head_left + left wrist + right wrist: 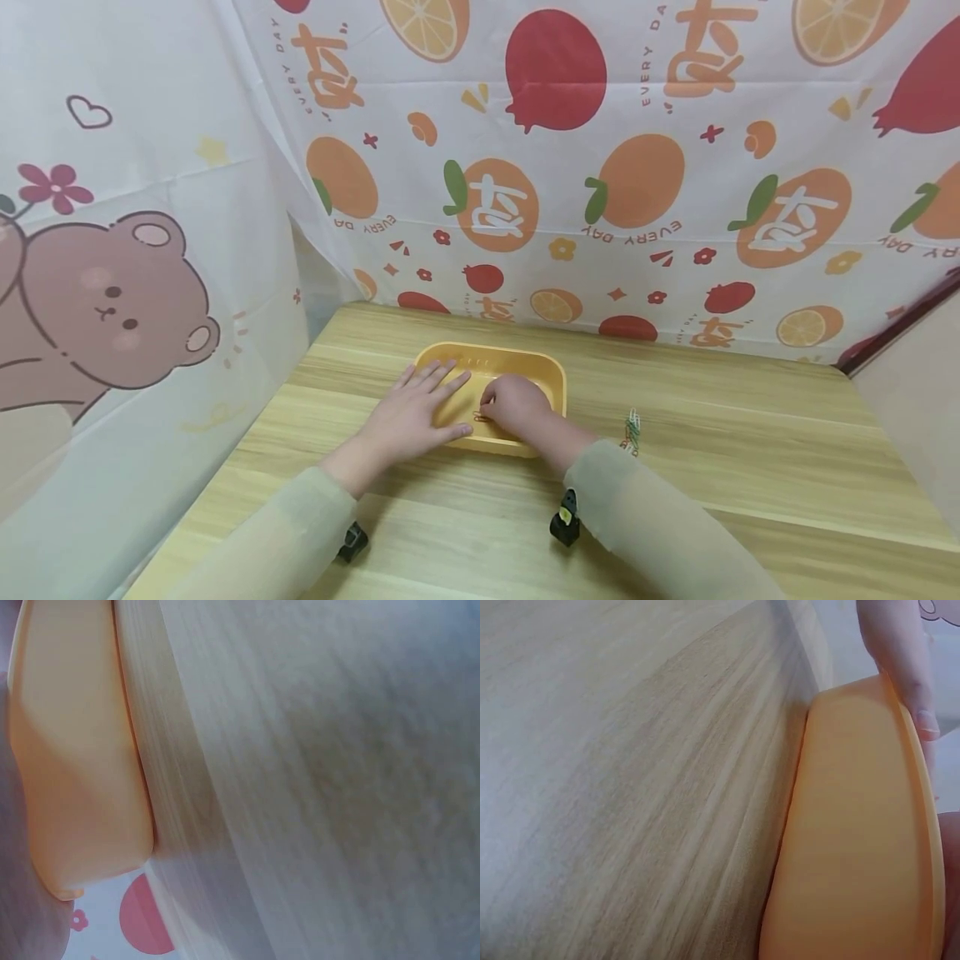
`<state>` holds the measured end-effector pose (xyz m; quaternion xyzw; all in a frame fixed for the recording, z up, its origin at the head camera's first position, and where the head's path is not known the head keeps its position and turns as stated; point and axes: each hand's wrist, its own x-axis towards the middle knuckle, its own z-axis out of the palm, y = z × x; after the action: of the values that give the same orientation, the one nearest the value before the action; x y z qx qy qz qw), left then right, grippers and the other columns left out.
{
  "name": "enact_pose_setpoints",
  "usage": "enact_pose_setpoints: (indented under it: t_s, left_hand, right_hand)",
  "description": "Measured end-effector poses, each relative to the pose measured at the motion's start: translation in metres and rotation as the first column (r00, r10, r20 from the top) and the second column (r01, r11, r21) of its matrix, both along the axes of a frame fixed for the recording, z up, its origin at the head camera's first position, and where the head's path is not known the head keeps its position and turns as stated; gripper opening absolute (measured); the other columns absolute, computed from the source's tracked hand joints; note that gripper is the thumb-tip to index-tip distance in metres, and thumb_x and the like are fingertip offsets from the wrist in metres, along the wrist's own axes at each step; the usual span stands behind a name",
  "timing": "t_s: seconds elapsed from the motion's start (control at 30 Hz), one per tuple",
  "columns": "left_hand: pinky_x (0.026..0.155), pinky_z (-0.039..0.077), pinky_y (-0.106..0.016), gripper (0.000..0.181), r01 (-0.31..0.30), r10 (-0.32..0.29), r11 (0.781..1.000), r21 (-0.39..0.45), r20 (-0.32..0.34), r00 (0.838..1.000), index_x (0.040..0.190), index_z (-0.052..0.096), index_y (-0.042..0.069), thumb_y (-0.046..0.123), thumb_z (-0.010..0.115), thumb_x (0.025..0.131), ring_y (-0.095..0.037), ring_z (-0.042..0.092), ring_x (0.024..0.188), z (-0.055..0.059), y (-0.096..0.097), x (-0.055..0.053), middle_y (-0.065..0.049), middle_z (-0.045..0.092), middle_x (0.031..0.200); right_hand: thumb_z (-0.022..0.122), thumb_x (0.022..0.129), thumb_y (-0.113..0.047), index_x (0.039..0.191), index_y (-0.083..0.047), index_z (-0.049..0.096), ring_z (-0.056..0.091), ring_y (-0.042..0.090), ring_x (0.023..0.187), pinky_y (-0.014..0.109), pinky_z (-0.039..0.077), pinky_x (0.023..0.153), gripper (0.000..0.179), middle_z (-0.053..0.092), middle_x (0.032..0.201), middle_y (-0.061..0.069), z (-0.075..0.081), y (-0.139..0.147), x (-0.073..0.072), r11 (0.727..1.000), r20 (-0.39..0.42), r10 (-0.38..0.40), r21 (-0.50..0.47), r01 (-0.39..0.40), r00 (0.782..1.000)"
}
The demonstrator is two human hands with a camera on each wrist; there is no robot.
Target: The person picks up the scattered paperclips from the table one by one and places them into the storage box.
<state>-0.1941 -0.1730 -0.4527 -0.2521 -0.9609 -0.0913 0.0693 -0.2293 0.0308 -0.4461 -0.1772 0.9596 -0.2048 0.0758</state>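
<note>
A shallow yellow plastic tray (551, 367) sits on the wooden table. My left hand (412, 417) lies over its left side with spread, straight fingers, the thumb reaching along the near rim. Inside the tray, my right hand (517, 404) bends down with curled fingers and pinches a small orange paper clip (477, 417) close to the tray floor. Most of that clip is hidden by the fingertips. The left wrist view shows the outer wall of the tray (82, 772); in the right wrist view the tray wall (855, 825) appears with the left thumb at its rim.
A small cluster of green, white and red paper clips (632, 429) lies on the table (712, 450) to the right of the tray. Behind the table hangs a fruit-print cloth (570, 208), and a bear-print cloth (112, 300) hangs at the left.
</note>
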Motion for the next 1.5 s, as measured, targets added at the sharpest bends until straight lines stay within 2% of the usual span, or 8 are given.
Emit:
enact_pose_setpoints:
  t_s: [0.1,0.27,0.43,0.8,1.07,1.27,1.5]
  left_hand:
    - [0.12,0.012,-0.055,0.081,0.002,-0.002,1.0,-0.005,-0.001,1.0,0.156,0.034,0.03,0.068,0.057,0.089,-0.029,0.023,0.149,0.0,0.0,0.0,-0.005,0.029,0.162]
    - [0.121,0.012,-0.054,0.081,-0.002,0.002,1.0,-0.013,-0.003,1.0,0.155,0.035,0.029,0.068,0.056,0.089,-0.029,0.024,0.149,0.002,-0.001,0.0,-0.004,0.029,0.162]
    - [0.12,0.013,-0.054,0.08,-0.001,0.001,1.0,-0.014,-0.002,1.0,0.155,0.035,0.029,0.069,0.055,0.089,-0.029,0.024,0.149,0.003,0.0,0.001,-0.004,0.029,0.162]
    - [0.121,0.012,-0.054,0.08,-0.005,0.005,1.0,-0.006,-0.001,1.0,0.156,0.034,0.029,0.067,0.057,0.089,-0.03,0.023,0.149,0.004,0.001,0.002,-0.004,0.028,0.162]
    - [0.121,0.011,-0.054,0.081,-0.013,0.013,1.0,-0.013,0.008,1.0,0.156,0.033,0.029,0.069,0.056,0.089,-0.031,0.023,0.149,0.003,0.001,0.001,-0.004,0.026,0.162]
    - [0.121,0.011,-0.054,0.081,-0.021,0.021,1.0,-0.008,0.013,1.0,0.156,0.033,0.029,0.068,0.057,0.089,-0.031,0.023,0.149,0.004,0.0,0.002,-0.004,0.027,0.162]
    - [0.121,0.009,-0.054,0.082,-0.012,0.012,1.0,-0.005,0.007,1.0,0.156,0.033,0.029,0.069,0.055,0.089,-0.032,0.023,0.149,0.002,0.001,0.001,-0.005,0.026,0.163]
  right_hand:
    - [0.074,0.088,-0.029,0.086,-0.023,0.079,0.064,0.011,0.083,0.032,0.053,0.075,0.008,0.071,0.086,-0.012,0.002,0.002,0.0,1.0,0.0,-0.005,-0.011,0.005,1.0]
    - [0.074,0.088,-0.029,0.099,-0.02,0.079,0.059,0.009,0.075,0.03,0.051,0.07,0.015,0.068,0.083,-0.009,0.008,0.004,0.001,0.999,0.024,-0.01,-0.043,0.011,1.0]
    - [0.074,0.089,-0.029,0.106,-0.018,0.078,0.057,0.009,0.073,0.028,0.049,0.065,0.02,0.066,0.082,-0.008,0.012,0.007,0.005,0.997,0.028,-0.005,-0.073,0.007,1.0]
    - [0.075,0.09,-0.026,0.109,-0.016,0.078,0.055,0.01,0.072,0.027,0.047,0.063,0.023,0.063,0.08,-0.008,0.02,0.024,0.02,0.983,-0.041,-0.01,-0.184,0.002,0.999]
    - [0.075,0.089,-0.029,0.111,-0.017,0.077,0.054,0.015,0.077,0.029,0.046,0.064,0.025,0.061,0.082,-0.006,0.029,0.04,0.026,0.969,-0.012,-0.092,-0.233,0.087,0.996]
    - [0.073,0.091,-0.03,0.111,-0.02,0.077,0.054,0.016,0.079,0.03,0.046,0.065,0.023,0.062,0.084,-0.007,0.031,0.057,0.026,0.953,-0.009,-0.135,-0.273,0.128,0.991]
    - [0.072,0.092,-0.03,0.112,-0.02,0.076,0.054,0.018,0.082,0.03,0.046,0.064,0.023,0.061,0.087,-0.004,0.032,0.078,0.029,0.927,0.032,-0.189,-0.323,0.19,0.981]
